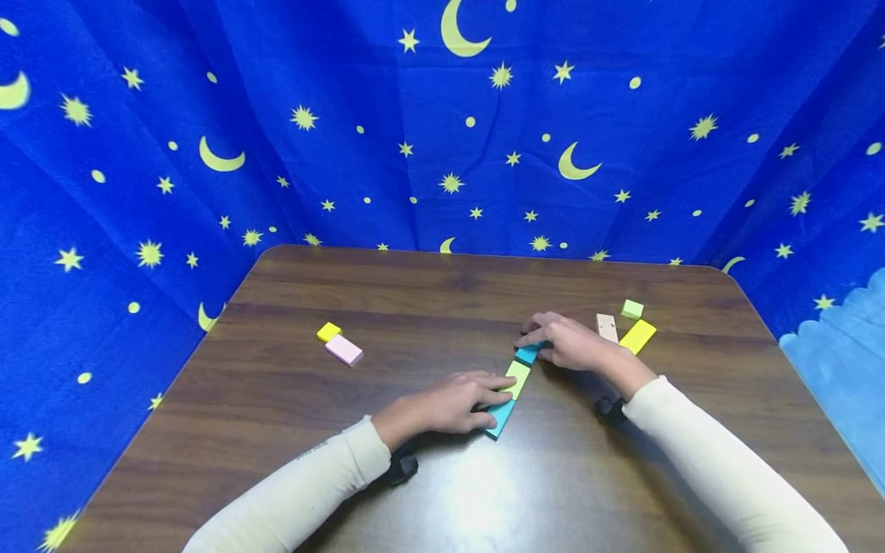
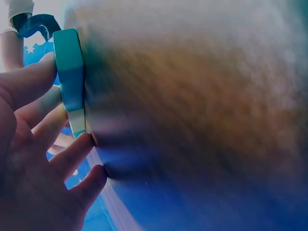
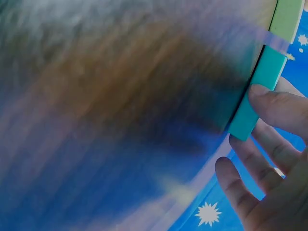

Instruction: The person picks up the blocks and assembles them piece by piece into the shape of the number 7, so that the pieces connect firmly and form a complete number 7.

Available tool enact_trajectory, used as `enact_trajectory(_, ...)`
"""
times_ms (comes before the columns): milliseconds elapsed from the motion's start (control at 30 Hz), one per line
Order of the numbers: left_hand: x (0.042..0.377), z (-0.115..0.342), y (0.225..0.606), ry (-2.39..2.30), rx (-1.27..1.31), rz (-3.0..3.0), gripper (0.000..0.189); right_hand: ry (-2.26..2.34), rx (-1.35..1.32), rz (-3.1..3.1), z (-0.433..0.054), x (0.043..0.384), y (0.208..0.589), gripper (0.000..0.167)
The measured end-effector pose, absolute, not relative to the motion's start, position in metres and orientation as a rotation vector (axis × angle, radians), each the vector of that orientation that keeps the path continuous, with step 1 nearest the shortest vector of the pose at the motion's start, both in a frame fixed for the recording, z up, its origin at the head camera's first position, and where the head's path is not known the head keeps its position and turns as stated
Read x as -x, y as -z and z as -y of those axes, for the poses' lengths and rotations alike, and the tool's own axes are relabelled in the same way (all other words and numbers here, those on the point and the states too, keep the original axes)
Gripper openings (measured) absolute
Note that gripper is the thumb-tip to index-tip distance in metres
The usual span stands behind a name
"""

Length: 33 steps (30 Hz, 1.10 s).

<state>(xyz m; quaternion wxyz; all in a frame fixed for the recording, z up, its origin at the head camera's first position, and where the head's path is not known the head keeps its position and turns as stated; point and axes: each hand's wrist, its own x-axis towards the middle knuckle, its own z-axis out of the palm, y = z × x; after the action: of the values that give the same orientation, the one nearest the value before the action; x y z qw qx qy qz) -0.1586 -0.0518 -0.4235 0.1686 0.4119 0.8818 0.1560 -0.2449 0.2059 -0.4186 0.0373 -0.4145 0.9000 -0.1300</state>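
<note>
Three flat blocks lie in a slanting row in the head view: a near teal block (image 1: 503,418), a light green block (image 1: 518,375) and a far teal block (image 1: 528,354). A narrow dark gap parts the far teal block from the green one. My left hand (image 1: 452,403) rests along the row with fairly straight fingers across the green block and its thumb at the near teal block (image 2: 70,72). At the far end, my right hand (image 1: 570,343) pinches the far teal block (image 3: 260,91) between thumb and fingers.
On the left of the brown table (image 1: 415,292) lie a small yellow block (image 1: 329,332) and a pink block (image 1: 343,350). Beyond my right wrist are a beige block (image 1: 606,328), a longer yellow block (image 1: 638,336) and a small green block (image 1: 632,309). A blue curtain hangs behind.
</note>
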Motion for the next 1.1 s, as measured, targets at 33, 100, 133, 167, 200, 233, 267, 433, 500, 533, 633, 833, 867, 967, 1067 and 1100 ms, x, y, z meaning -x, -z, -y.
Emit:
enact_trajectory(33, 0.158, 0.052, 0.424, -0.444, -1.169, -2.506, 0.051, 0.405, 1.267, -2.755, -0.206, 0.244, 0.419, 0.038)
enact_trajectory(100, 0.158, 0.051, 0.424, -0.446, -1.165, -2.505, 0.051, 0.423, 1.278, -2.746, -0.205, 0.243, 0.42, 0.038)
enact_trajectory(133, 0.158, 0.051, 0.424, -0.445, -1.164, -2.506, 0.051, 0.428, 1.288, -2.745, -0.205, 0.242, 0.42, 0.038)
enact_trajectory(167, 0.158, 0.051, 0.424, -0.446, -1.16, -2.506, 0.051, 0.433, 1.296, -2.743, -0.204, 0.242, 0.42, 0.038)
enact_trajectory(200, 0.158, 0.051, 0.424, -0.448, -1.157, -2.506, 0.051, 0.441, 1.299, -2.74, -0.204, 0.242, 0.42, 0.038)
enact_trajectory(233, 0.158, 0.051, 0.424, -0.45, -1.154, -2.505, 0.051, 0.443, 1.301, -2.737, -0.203, 0.241, 0.421, 0.038)
enact_trajectory(267, 0.158, 0.051, 0.423, -0.451, -1.153, -2.505, 0.051, 0.441, 1.303, -2.737, -0.203, 0.241, 0.421, 0.038)
enact_trajectory(433, 0.157, 0.051, 0.424, -0.466, -1.151, -2.5, 0.05, 0.451, 1.293, -2.739, -0.202, 0.239, 0.422, 0.039)
enact_trajectory(500, 0.157, 0.051, 0.425, -0.46, -1.159, -2.508, 0.051, 0.459, 1.316, -2.748, -0.202, 0.238, 0.422, 0.039)
enact_trajectory(533, 0.157, 0.051, 0.425, -0.451, -1.168, -2.516, 0.051, 0.467, 1.322, -2.75, -0.202, 0.237, 0.422, 0.039)
enact_trajectory(633, 0.157, 0.05, 0.426, -0.413, -1.201, -2.546, 0.051, 0.474, 1.336, -2.757, -0.202, 0.236, 0.423, 0.038)
enact_trajectory(833, 0.157, 0.049, 0.425, -0.353, -1.243, -2.576, 0.052, 0.463, 1.276, -2.744, -0.203, 0.235, 0.423, 0.037)
enact_trajectory(867, 0.157, 0.049, 0.424, -0.353, -1.247, -2.575, 0.052, 0.461, 1.268, -2.742, -0.204, 0.234, 0.422, 0.037)
enact_trajectory(967, 0.157, 0.049, 0.422, -0.368, -1.247, -2.573, 0.05, 0.452, 1.253, -2.741, -0.204, 0.234, 0.421, 0.037)
enact_trajectory(1067, 0.158, 0.049, 0.42, -0.384, -1.246, -2.571, 0.05, 0.451, 1.234, -2.737, -0.204, 0.232, 0.42, 0.037)
enact_trajectory(1100, 0.159, 0.048, 0.42, -0.393, -1.245, -2.57, 0.05, 0.453, 1.23, -2.735, -0.204, 0.232, 0.419, 0.037)
